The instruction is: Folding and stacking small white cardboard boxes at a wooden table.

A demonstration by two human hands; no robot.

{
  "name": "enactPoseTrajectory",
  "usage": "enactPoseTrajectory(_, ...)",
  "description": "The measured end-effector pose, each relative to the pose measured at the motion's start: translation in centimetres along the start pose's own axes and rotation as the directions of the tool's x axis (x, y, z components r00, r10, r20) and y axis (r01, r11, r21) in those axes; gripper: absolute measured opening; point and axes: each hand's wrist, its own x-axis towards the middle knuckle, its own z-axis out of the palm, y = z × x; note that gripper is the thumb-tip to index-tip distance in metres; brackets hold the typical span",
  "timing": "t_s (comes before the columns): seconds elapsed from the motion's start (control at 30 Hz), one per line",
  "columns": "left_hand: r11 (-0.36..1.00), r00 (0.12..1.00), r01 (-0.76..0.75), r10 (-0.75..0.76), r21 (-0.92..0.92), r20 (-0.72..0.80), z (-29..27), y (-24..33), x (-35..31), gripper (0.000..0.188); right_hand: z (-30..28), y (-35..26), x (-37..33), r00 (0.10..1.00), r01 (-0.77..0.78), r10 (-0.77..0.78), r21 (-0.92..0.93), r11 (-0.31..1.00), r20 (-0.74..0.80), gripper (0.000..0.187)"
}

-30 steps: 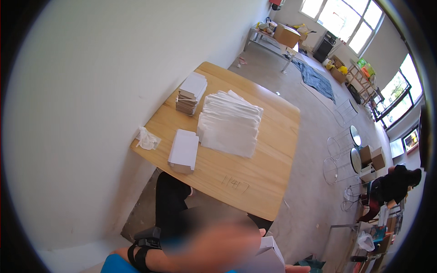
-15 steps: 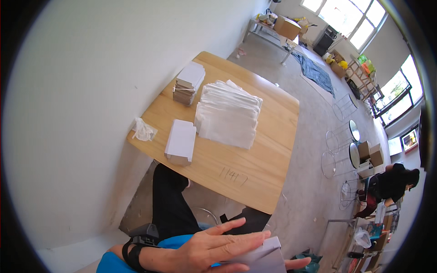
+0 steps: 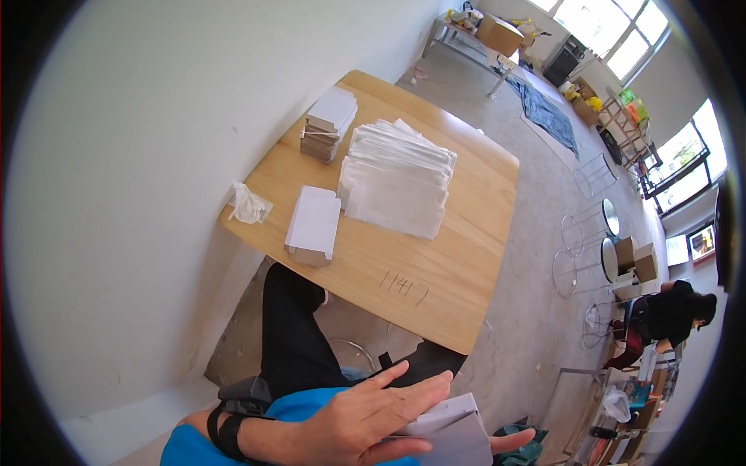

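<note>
Low in the view I hold a white folding carton (image 3: 458, 444) close to my body. My left hand (image 3: 361, 415) lies across its left side, with fingers stretched over the top panel and the thumb lower against it. Only a finger of my right hand (image 3: 511, 441) shows past the carton's right side; the rest is hidden behind it or out of view. Beyond them on the wooden table (image 3: 404, 276) are a small pile of flat white cartons (image 3: 313, 221), a taller bundle of cartons (image 3: 330, 116) and a broad stack of thin white sheets or sleeves (image 3: 398, 182).
Crumpled white plastic (image 3: 249, 203) lies at the table's left edge, near the wall (image 3: 140, 194). My legs (image 3: 295, 326) are below the table's near edge. Round stools (image 3: 608, 260) stand to the right, and another person (image 3: 660, 322) works at the far right.
The table and its piles have shifted slightly upward in view. My hands remain on the carton, which has turned a little, showing more of a raised edge or flap near my left fingers.
</note>
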Motion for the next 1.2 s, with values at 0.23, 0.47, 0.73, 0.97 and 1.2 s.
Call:
enactPoseTrajectory(0.23, 0.995, 0.991, 0.039, -0.049, 0.088, 0.121, -0.8, -0.2, -0.2, 0.053, -0.4, 0.4, -0.9, 1.0, -0.014, 0.014, 0.002, 1.0, -0.011, 0.108)
enactPoseTrajectory(0.47, 0.991, 0.999, -0.016, 0.008, 0.136, 0.053, 0.0, -0.3, -0.5, 0.051, -0.2, 0.6, -1.4, 0.999, -0.019, 0.019, 0.003, 1.0, -0.029, 0.108)
enactPoseTrajectory(0.73, 0.977, 0.999, 0.037, -0.04, 0.209, 0.011, -0.3, -1.2, -1.1, 0.057, -0.2, 0.8, -1.5, 0.999, -0.035, 0.036, 0.004, 0.999, -0.038, 0.109)
enactPoseTrajectory(0.97, 0.986, 0.989, 0.127, -0.133, 0.106, 0.058, 0.4, -1.2, -1.0, 0.073, -0.2, 0.9, -1.8, 0.998, -0.045, 0.045, 0.005, 0.999, -0.048, 0.109)
enactPoseTrajectory(1.2, 0.966, 0.958, 0.257, -0.258, 0.021, 0.125, -0.1, -1.9, -1.1, 0.074, -0.2, 1.3, -1.9, 0.997, -0.054, 0.054, 0.0, 0.999, -0.06, 0.11)
